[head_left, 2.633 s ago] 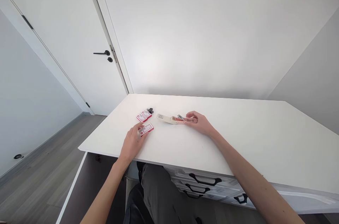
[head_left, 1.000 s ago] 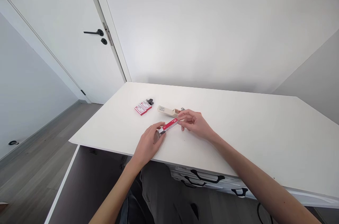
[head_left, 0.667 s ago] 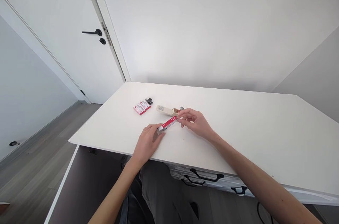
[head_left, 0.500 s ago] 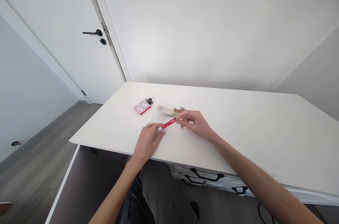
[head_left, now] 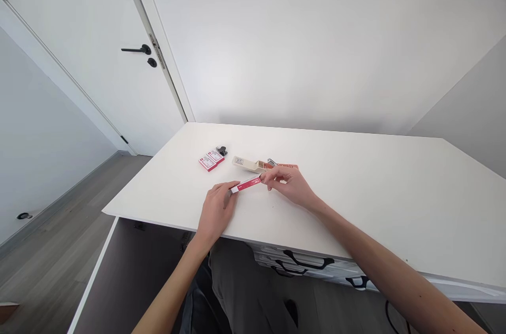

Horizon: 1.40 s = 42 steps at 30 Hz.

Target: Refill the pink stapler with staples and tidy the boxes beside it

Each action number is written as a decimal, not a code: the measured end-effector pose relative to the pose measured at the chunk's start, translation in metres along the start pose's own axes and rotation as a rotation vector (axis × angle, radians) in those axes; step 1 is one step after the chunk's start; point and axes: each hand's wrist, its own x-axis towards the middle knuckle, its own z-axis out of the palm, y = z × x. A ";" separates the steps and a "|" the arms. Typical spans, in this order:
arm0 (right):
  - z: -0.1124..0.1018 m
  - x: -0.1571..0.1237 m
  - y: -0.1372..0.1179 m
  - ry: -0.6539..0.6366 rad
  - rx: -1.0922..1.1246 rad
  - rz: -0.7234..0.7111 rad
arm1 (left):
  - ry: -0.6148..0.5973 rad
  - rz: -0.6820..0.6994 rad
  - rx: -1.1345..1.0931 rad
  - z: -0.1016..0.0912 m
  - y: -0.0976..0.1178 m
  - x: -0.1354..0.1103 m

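Observation:
A small red and white box (head_left: 246,184) is held between both hands just above the white table (head_left: 375,202). My left hand (head_left: 215,210) pinches its near left end. My right hand (head_left: 288,185) pinches its right end with thumb and fingers. Right behind the hands lies a cream stapler (head_left: 249,164), opened out flat, with its orange base (head_left: 282,166) partly hidden by my right hand.
Another red and white box (head_left: 211,160) lies further left on the table, with a black binder clip (head_left: 222,150) just behind it. Drawers with black handles (head_left: 306,265) sit under the table's near edge. A white door (head_left: 98,60) stands at the left.
My left hand lifted the box from the table's left and carried it to the middle. My right hand left the stapler and took its other end. The box has since tipped edge-on.

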 end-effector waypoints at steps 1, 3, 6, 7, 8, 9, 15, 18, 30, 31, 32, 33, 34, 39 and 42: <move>0.000 0.000 0.001 -0.003 0.011 0.006 | 0.002 -0.003 -0.006 0.000 0.000 0.000; 0.000 0.000 0.002 -0.007 0.028 0.017 | 0.003 -0.008 -0.014 0.000 0.001 0.000; 0.000 0.000 0.002 -0.004 0.035 0.028 | 0.000 -0.008 -0.017 -0.001 0.001 0.000; 0.000 0.000 0.002 -0.004 0.035 0.028 | -0.002 -0.008 -0.015 -0.001 0.001 0.000; 0.000 0.000 0.001 -0.004 0.037 0.025 | -0.003 -0.007 -0.012 -0.001 0.001 0.000; 0.000 0.000 0.001 -0.007 0.040 0.021 | -0.003 -0.007 -0.010 -0.001 0.001 0.000; 0.003 -0.001 -0.003 -0.058 0.154 0.040 | -0.007 0.000 0.006 0.000 -0.001 0.000; 0.005 0.000 -0.005 -0.065 0.191 0.063 | -0.007 -0.003 0.010 0.000 -0.001 0.000; -0.001 0.007 -0.005 0.118 0.298 0.156 | -0.125 -0.023 -0.122 -0.004 0.004 -0.001; -0.001 0.006 -0.005 0.103 0.297 0.163 | -0.127 -0.037 -0.141 -0.004 0.005 -0.001; 0.000 0.006 -0.005 0.084 0.293 0.169 | -0.129 -0.051 -0.158 -0.005 0.005 0.000; 0.000 0.006 -0.006 0.061 0.287 0.175 | -0.131 -0.062 -0.173 -0.006 0.006 0.000; 0.001 0.005 -0.005 0.038 0.278 0.179 | -0.136 -0.070 -0.184 -0.007 0.008 0.000; 0.001 0.003 -0.001 -0.034 0.224 0.187 | -0.148 -0.080 -0.215 -0.010 0.013 0.001; 0.000 0.002 -0.001 -0.080 0.214 0.213 | -0.151 -0.086 -0.219 -0.010 0.014 0.001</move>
